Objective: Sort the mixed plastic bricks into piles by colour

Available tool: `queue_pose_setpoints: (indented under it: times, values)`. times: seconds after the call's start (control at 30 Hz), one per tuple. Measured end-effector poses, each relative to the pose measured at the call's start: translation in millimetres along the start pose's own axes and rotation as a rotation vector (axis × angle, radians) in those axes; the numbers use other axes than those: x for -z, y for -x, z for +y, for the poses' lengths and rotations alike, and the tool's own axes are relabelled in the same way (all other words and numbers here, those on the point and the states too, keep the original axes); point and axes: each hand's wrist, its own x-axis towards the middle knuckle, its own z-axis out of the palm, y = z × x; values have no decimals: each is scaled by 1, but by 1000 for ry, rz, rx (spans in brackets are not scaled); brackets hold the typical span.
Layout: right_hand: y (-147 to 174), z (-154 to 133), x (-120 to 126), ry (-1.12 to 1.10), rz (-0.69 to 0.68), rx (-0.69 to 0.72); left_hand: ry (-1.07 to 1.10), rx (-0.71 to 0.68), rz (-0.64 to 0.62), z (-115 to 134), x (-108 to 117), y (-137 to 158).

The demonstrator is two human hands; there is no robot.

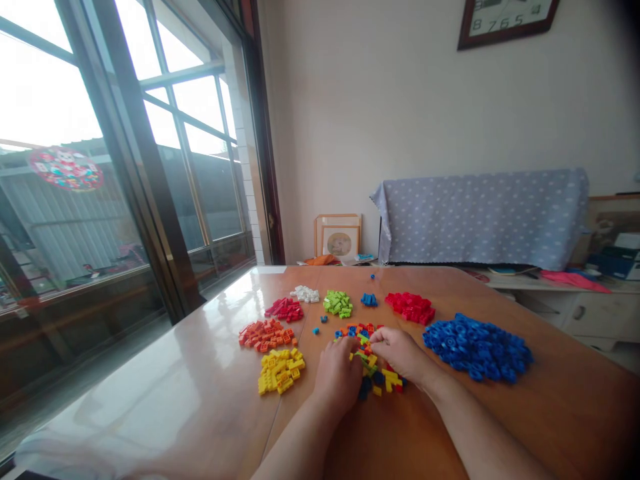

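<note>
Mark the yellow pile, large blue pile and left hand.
Yellow pile (281, 371), head view, on its middle.
Large blue pile (477, 347), head view, on its middle.
Left hand (339, 375), head view, on its back.

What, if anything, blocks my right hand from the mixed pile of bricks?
Nothing visible: your right hand is at the mixed pile, over its right side. Your left hand is on the left side, not between.

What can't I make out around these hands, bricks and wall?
In the head view:
Part of the mixed brick pile: hidden by the left hand and right hand.
Whether either hand pinches a brick: too small and blurred.
Wall clock: upper part cut off by the top edge.
Lone far blue piece: shape too small.
</note>
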Motion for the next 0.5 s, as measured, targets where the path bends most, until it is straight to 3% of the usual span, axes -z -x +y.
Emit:
queue_pose_setpoints:
  times: [0.1, 0.2, 0.37, 0.5]
  values:
    - [4, -7, -7, -277, -95, -6, 192, 14, 25, -4, -7, -2]
    - [5, -9, -11, -327, -130, 11, 308, 31, 48, -8, -13, -3]
    - [2, -6, -14, -295, -169, 28, 261, 68, 100, -11, -13, -3]
    - [3, -5, -12, -262, -108, 18, 171, 73, 144, -6, -1, 0]
